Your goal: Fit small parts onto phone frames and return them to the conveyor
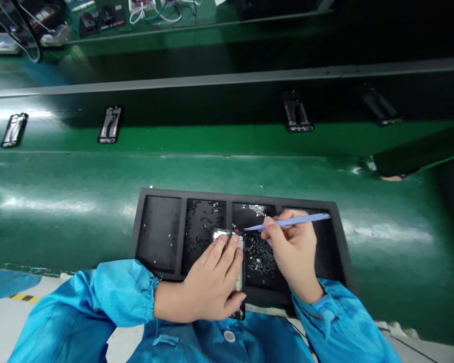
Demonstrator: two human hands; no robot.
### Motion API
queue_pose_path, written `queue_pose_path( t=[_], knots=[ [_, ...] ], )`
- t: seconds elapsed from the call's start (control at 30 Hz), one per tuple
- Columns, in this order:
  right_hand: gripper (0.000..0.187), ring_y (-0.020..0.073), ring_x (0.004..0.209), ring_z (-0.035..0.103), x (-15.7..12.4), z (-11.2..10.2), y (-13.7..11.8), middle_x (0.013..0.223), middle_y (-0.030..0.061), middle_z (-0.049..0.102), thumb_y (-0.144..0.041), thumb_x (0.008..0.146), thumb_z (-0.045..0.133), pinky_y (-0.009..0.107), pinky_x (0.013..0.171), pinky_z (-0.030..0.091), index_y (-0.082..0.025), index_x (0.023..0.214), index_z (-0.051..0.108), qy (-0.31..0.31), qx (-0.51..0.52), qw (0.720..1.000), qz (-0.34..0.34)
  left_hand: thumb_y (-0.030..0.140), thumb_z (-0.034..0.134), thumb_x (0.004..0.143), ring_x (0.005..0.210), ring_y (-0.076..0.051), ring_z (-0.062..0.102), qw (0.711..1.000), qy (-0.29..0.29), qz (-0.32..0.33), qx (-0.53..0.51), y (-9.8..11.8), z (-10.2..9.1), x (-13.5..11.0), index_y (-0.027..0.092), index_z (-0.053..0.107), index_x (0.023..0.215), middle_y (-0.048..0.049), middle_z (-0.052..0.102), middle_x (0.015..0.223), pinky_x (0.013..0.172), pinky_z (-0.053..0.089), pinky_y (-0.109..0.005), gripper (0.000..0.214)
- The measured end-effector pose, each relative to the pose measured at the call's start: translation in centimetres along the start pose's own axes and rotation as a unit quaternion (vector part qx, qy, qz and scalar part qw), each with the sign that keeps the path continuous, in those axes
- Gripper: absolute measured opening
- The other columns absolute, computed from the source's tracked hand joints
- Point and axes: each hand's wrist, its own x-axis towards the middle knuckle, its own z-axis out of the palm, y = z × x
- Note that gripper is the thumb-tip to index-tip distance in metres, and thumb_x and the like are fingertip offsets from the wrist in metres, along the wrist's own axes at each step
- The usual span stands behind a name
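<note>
My left hand lies over an opened phone, gripping it with the fingers across its upper part and the thumb at its lower right edge. The phone rests over a black compartment tray, and the palm hides much of it. In my right hand is a pair of lavender tweezers, held like a pen. Their fine tip points left, close to the phone's top right corner, where a small red spot shows. Whether the tip touches or pinches anything is too small to tell.
Tiny dark and silvery pieces lie scattered in the tray's compartments. Beyond it, several opened phones sit spaced along the green line. Someone else's dark sleeve reaches in at the right. Cables and devices occupy the far shelf.
</note>
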Motion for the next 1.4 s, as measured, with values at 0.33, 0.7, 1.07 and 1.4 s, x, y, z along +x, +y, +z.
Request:
queue_pose_path(
  t=[0.33, 0.7, 1.07, 1.4],
  knots=[
    [0.044, 0.0144, 0.048, 0.059, 0.0, -0.2, 0.1, 0.058, -0.0047, 0.062, -0.052, 0.081, 0.082, 0.023, 0.043, 0.044, -0.025, 0.090, 0.050, 0.004, -0.003, 1.000, 0.006, 0.057, 0.057, 0.088, 0.145, -0.048, 0.041, 1.000, -0.017, -0.005, 0.010, 0.1, -0.3, 0.8, -0.002, 0.041, 0.146, -0.0389, 0.023, 0.163, 0.117, 0.029, -0.046, 0.084],
    [0.044, 0.0168, 0.056, 0.065, 0.2, -0.4, 0.0, 0.066, -0.0018, 0.068, -0.056, 0.081, 0.081, 0.029, 0.054, 0.052, -0.023, 0.100, 0.060, 0.064, -0.032, 0.997, -0.013, 0.056, 0.053, 0.093, 0.140, -0.046, 0.048, 0.999, 0.003, 0.015, 0.048, -0.1, -0.5, 0.9, -0.002, 0.046, 0.142, -0.0351, 0.035, 0.160, 0.115, 0.031, -0.047, 0.076],
    [0.038, 0.0171, 0.056, 0.065, 0.3, -0.3, -0.4, 0.068, 0.0016, 0.070, -0.056, 0.085, 0.076, 0.031, 0.055, 0.052, -0.021, 0.095, 0.064, 0.044, -0.068, 0.996, -0.036, 0.055, 0.057, 0.091, 0.132, -0.049, 0.053, 0.998, -0.003, 0.037, 0.059, -0.4, -0.9, 1.4, -0.001, 0.048, 0.135, -0.0397, 0.033, 0.158, 0.110, 0.034, -0.050, 0.073],
    [0.034, 0.0164, 0.057, 0.064, 0.3, -0.3, -0.3, 0.069, 0.0021, 0.071, -0.055, 0.089, 0.074, 0.029, 0.053, 0.050, -0.021, 0.090, 0.067, 0.035, -0.085, 0.995, -0.048, 0.055, 0.060, 0.089, 0.136, -0.051, 0.049, 0.999, -0.025, 0.035, 0.025, -0.6, -0.5, 1.3, 0.002, 0.048, 0.132, -0.0432, 0.027, 0.158, 0.107, 0.037, -0.051, 0.070]
  ],
)
